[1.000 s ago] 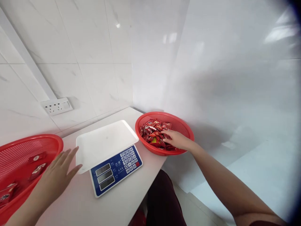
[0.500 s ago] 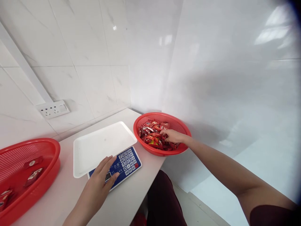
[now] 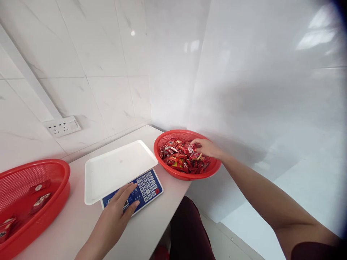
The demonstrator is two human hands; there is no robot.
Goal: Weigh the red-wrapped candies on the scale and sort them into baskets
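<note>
My right hand [image 3: 204, 147] is over the far side of a red plastic basket [image 3: 187, 177], its fingers closed on a small red snack packet [image 3: 191, 149]. Below it lies a heap of similar red wrapped packets [image 3: 176, 159]. My left hand [image 3: 118, 207] rests with fingers stretched out on the blue keypad panel of a weighing scale [image 3: 148, 187], covering part of its display. Nothing lies on the scale's white tray [image 3: 119, 169].
A second red basket [image 3: 61, 191] stands at the left with a few red packets inside. Tiled walls meet behind the white table [image 3: 78, 224]. A power socket [image 3: 62, 126] is on the left wall. The table's edge runs close to my leg.
My right hand has lifted from among the packets and shifted slightly back and to the right, now with a red packet in its fingers. My left hand stays on the scale, moved slightly right.
</note>
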